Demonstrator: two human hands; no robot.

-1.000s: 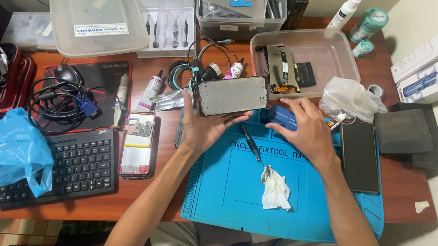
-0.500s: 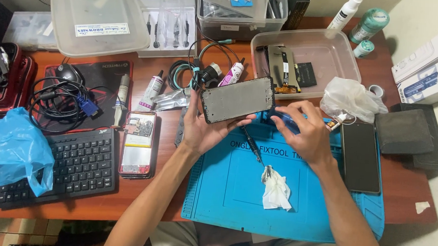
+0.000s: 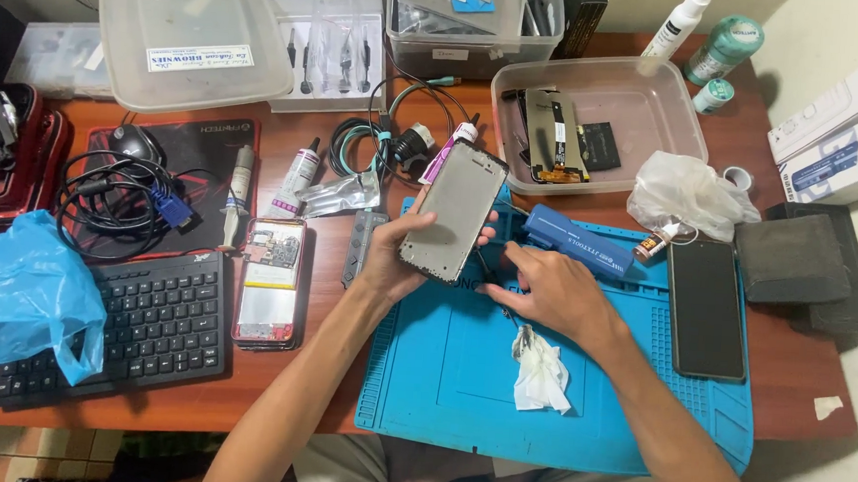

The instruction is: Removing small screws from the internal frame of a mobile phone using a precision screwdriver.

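My left hand [image 3: 389, 258] grips a grey phone screen panel [image 3: 453, 210] by its lower end, holding it upright and slightly tilted above the blue work mat [image 3: 460, 389]. My right hand [image 3: 549, 288] rests on the mat just right of the panel, pinching a thin dark tool [image 3: 491, 274] whose tip is near the panel's lower edge. A crumpled white wipe [image 3: 541, 372] lies on the mat under my right wrist. A blue bar-shaped tool [image 3: 578, 243] lies just beyond my right hand.
An opened phone body [image 3: 269, 280] lies left of the mat, beside a black keyboard [image 3: 116, 322]. A black phone [image 3: 705, 306] lies on the mat's right. Behind are a clear tray with phone parts [image 3: 606, 123], glue tubes [image 3: 298, 174], cables [image 3: 118, 195], a blue plastic bag [image 3: 16, 288].
My left hand turned the screen panel from lying crosswise to standing lengthwise. My right hand moved left and down from the blue bar tool to the panel's lower edge.
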